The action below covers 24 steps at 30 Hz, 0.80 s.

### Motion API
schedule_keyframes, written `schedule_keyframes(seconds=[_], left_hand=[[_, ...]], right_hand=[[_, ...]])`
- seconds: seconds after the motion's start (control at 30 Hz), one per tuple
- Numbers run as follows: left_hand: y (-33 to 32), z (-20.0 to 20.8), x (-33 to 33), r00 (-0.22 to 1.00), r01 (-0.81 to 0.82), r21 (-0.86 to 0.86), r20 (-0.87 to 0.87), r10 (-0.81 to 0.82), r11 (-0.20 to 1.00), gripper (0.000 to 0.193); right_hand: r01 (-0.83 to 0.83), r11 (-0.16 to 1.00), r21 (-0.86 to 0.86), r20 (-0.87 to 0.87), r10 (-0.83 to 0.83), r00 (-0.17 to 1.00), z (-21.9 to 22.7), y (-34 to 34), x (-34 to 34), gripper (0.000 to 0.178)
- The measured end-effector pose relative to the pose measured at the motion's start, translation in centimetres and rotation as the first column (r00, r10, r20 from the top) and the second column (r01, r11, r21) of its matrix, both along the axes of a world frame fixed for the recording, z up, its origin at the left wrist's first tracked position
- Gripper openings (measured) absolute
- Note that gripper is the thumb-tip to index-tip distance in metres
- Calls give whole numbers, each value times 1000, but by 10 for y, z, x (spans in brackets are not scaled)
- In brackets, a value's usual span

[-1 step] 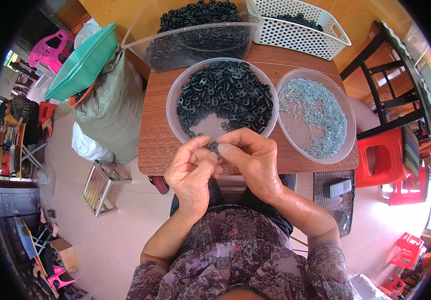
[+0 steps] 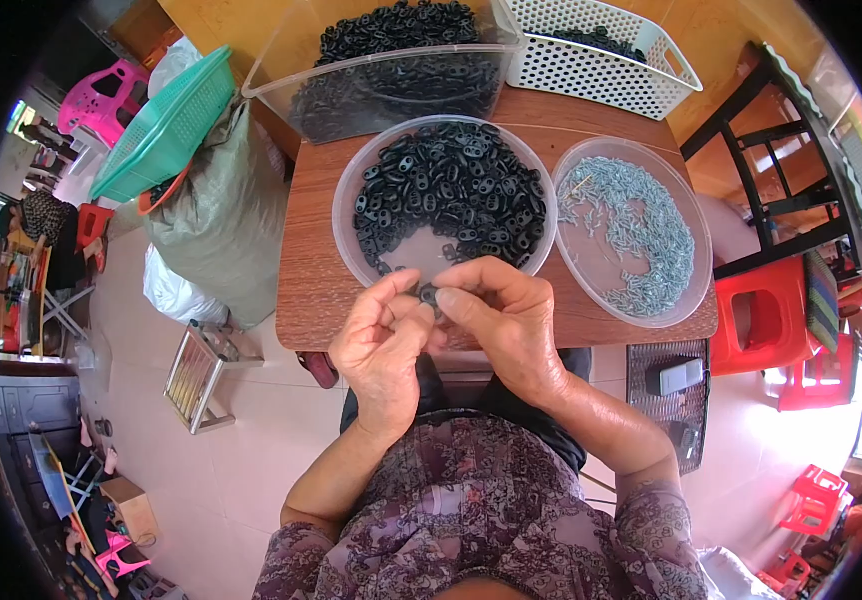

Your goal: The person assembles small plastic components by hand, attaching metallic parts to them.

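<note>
Centrally, over the bench's (image 2: 309,250) near edge: left hand (image 2: 381,345), right hand (image 2: 511,320), together pinching one black piece (image 2: 429,294). Beyond, one tub (image 2: 345,225); toward right edge, one dish (image 2: 593,275).

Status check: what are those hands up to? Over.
Left hand, right hand: together, pinching one small dark piece. Round tub of black pieces: just beyond. Nothing seen blocking.

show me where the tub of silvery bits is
In the head view, the tub of silvery bits sits on the right of the wooden table, just right of the tub of black two-hole parts.
</note>
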State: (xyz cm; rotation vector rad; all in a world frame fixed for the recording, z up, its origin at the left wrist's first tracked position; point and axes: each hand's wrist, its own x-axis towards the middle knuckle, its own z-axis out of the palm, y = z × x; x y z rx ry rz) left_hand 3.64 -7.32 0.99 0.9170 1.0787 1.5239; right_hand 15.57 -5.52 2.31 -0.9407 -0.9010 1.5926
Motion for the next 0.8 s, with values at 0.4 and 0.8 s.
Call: schedule_keyframes(seconds=[0.4, 0.8], left_hand=[[1, 1, -1, 1000, -17, -77, -14, 16, 997, 26], [-9, -3, -3, 989, 141, 76, -54, -137, 987, 28]], right_hand=[[-89, 892, 442, 441, -130, 888, -17, -5, 5, 26], [-8, 757, 653, 436, -367, 822, -21, -11, 6, 31]])
